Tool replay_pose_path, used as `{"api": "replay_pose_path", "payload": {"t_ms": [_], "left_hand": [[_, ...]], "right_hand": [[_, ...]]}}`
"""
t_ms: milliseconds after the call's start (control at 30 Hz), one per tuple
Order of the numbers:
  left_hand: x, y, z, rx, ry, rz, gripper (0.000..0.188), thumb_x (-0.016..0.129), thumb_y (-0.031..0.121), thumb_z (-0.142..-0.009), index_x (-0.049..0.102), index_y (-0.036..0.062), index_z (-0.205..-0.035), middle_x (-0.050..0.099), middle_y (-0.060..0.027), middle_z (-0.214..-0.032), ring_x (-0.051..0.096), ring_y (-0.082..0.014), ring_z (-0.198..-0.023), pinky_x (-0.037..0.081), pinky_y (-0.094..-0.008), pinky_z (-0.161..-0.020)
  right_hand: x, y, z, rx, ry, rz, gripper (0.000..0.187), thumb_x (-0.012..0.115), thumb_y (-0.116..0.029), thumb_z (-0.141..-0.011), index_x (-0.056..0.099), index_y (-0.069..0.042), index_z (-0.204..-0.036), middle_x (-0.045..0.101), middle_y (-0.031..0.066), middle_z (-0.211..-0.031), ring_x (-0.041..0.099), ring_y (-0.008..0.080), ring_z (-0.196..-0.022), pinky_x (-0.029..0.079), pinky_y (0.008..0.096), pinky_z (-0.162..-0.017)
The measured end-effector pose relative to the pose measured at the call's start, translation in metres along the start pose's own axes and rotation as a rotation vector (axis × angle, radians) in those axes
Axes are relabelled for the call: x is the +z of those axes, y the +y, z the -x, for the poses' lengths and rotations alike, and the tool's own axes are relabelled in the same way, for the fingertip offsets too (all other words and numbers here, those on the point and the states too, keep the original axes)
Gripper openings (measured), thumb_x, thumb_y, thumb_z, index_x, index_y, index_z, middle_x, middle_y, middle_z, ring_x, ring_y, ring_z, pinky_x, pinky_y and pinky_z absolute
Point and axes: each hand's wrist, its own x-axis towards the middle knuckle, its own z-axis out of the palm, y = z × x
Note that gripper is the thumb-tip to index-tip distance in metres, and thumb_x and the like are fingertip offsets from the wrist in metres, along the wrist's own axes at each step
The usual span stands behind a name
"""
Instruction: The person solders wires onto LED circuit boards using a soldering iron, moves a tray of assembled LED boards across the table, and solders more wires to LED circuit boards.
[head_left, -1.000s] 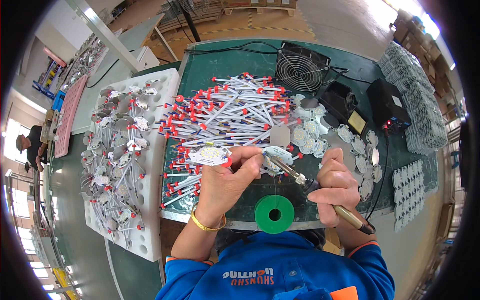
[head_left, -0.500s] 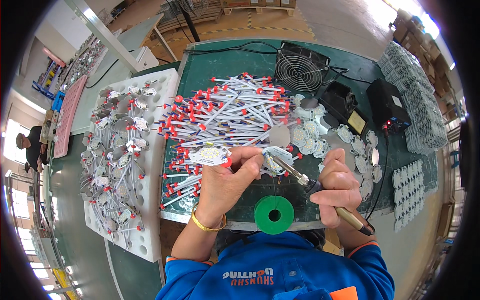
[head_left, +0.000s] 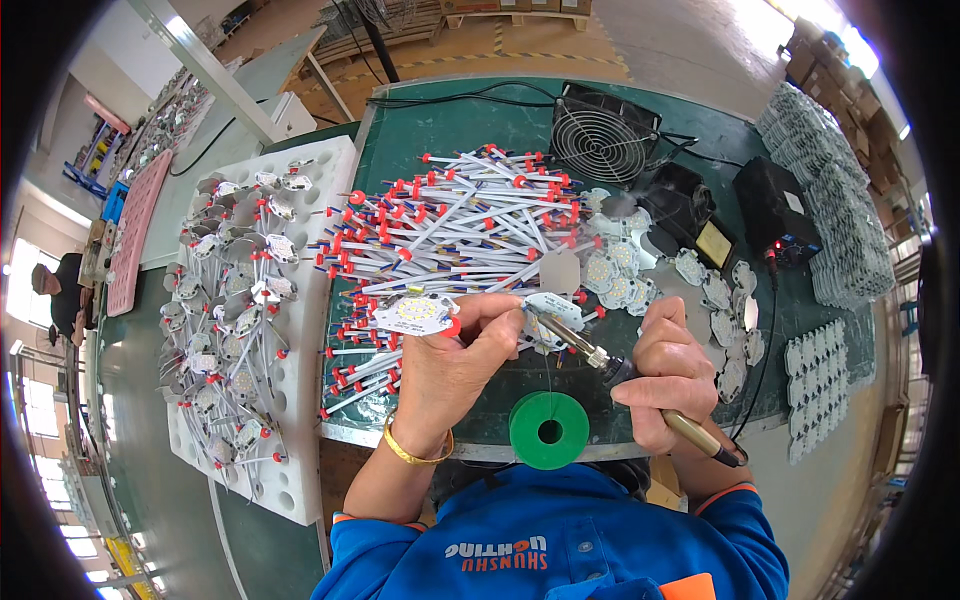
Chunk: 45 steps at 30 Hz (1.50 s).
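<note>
LED boards (head_left: 235, 348) on white stems are lying tangled across a white foam tray (head_left: 308, 400) at nine o'clock; whether the stems are sitting in its round holes, I cannot tell. White sleeves (head_left: 470, 230) with red caps are lying heaped toward twelve. Near the centre, one round board (head_left: 412, 314) is resting at the eleven o'clock of the left hand (head_left: 455, 365). That hand's thumb and index finger are pressing together beside the left edge of a second board (head_left: 558, 305); anything between them is hidden. At five o'clock a green spool (head_left: 524, 430) is carrying thin solder wire (head_left: 549, 375), which is running up toward the second board. A soldering iron (head_left: 590, 352) is pointing toward ten, its tip at the second board, contact too small to tell. Fingers of the right hand (head_left: 668, 378) are wrapping its handle at four o'clock. A black fan (head_left: 603, 140) is standing at one, loose boards (head_left: 615, 275) are piling below it, and a black holder (head_left: 672, 200) containing a yellow sponge (head_left: 715, 245) is sitting at two.
</note>
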Motion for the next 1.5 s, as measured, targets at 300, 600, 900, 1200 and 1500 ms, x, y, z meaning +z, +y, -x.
{"api": "replay_pose_path", "payload": {"t_ms": [300, 600, 900, 1200, 1500], "left_hand": [[-0.001, -0.004, -0.005, -0.089, -0.01, 0.088, 0.016, 0.059, 0.008, -0.081, 0.064, -0.0031, -0.091, 0.058, 0.0002, -0.066, 0.051, -0.0041, -0.059, 0.04, -0.018, -0.053], [0.004, -0.008, -0.005, -0.138, -0.034, 0.073, 0.015, 0.059, 0.009, -0.081, 0.064, -0.0024, -0.09, 0.058, -0.001, -0.065, 0.051, -0.0046, -0.059, 0.038, -0.0168, -0.054], [0.021, -0.024, -0.013, -0.246, -0.28, 0.226, 0.023, 0.059, 0.016, -0.085, 0.062, 0.0009, -0.101, 0.061, -0.0023, -0.068, 0.049, -0.0034, -0.056, 0.036, -0.0167, -0.05], [0.017, -0.029, -0.014, -0.184, -0.388, 0.314, 0.022, 0.06, 0.025, -0.085, 0.059, 0.0049, -0.093, 0.06, -0.0019, -0.067, 0.047, -0.0036, -0.055, 0.034, -0.0163, -0.049], [0.029, -0.04, -0.012, -0.222, -0.372, 0.422, 0.026, 0.058, 0.028, -0.086, 0.058, 0.0029, -0.094, 0.058, 0.0005, -0.074, 0.049, -0.0049, -0.061, 0.038, -0.0181, -0.054]], "right_hand": [[-0.001, 0.005, 0.002, 0.027, 0.041, -0.077, 0.023, 0.055, 0.0, -0.06, 0.063, -0.007, -0.08, 0.04, -0.0012, -0.055, 0.038, 0.0155, -0.048, 0.031, 0.0319, -0.056], [-0.003, 0.007, 0.003, 0.028, 0.04, 0.005, 0.019, 0.056, -0.003, -0.069, 0.061, -0.006, -0.088, 0.045, 0.0017, -0.059, 0.043, 0.0172, -0.052, 0.034, 0.0326, -0.055], [0.01, 0.011, 0.009, 0.252, 0.122, 0.236, 0.03, 0.07, 0.007, -0.064, 0.057, -0.006, -0.088, 0.052, 0.0077, -0.066, 0.05, 0.0193, -0.054, 0.039, 0.0274, -0.046], [-0.007, 0.007, 0.008, 0.405, 0.082, -0.118, 0.014, 0.065, -0.002, -0.076, 0.053, -0.004, -0.084, 0.055, 0.0068, -0.071, 0.053, 0.0181, -0.063, 0.042, 0.0285, -0.059], [0.001, 0.009, 0.02, 0.567, 0.133, -0.317, 0.016, 0.066, -0.01, -0.079, 0.052, -0.005, -0.087, 0.053, 0.0052, -0.085, 0.051, 0.0123, -0.076, 0.041, 0.0248, -0.069]]}}
